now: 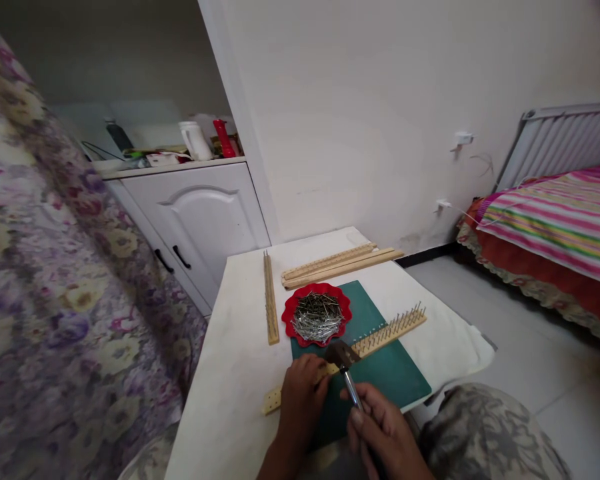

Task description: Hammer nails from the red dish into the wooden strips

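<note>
A hammer with a dark head and a shiny metal shaft (pixel 351 387) is gripped in my right hand (pixel 380 427). Its head covers part of a light wooden strip (pixel 390 335), where rows of upright nails stand along the right part. My left hand (pixel 303 387) is closed over the strip just left of the hammer head; whether its fingertips also pinch a nail is hidden. The strip's left end (pixel 273 401) shows small dark holes. Beneath lies a green mat (pixel 410 380). Just beyond my left hand sits a red scalloped dish (pixel 347 310) full of loose nails.
Another nail-studded strip (pixel 271 307) lies on the white table (pixel 240 373) to the left. More wooden strips (pixel 330 267) lie at the back. A floral curtain (pixel 95 300) hangs left, beside a white cabinet (pixel 205 220). A bed (pixel 555 220) stands right.
</note>
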The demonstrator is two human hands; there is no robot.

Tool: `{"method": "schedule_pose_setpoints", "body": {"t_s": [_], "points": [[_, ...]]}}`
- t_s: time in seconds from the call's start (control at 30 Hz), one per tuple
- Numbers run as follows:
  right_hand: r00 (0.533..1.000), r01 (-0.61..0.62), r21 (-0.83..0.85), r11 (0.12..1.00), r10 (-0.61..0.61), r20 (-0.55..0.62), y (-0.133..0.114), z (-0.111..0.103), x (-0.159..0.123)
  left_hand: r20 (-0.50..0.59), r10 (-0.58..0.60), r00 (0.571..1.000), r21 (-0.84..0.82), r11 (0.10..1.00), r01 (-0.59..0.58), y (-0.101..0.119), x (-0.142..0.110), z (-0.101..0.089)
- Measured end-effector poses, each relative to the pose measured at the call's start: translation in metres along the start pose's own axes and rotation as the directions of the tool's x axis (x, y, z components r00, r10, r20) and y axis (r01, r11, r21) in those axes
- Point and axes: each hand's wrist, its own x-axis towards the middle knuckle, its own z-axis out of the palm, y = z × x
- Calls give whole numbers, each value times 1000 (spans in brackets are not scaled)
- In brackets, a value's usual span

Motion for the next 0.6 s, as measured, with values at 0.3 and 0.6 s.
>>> {"method": "schedule_pose_setpoints", "body": {"t_s": [0.3,0.6], "points": [[999,29,315,949,-36,14,-44,15,18,-35,11,999,-7,1000,-11,-4,-3,-4],[973,218,177,960,-200,-112,-84,-19,39,-85,-4,996,-46,999,0,-10,6,-21]]}}
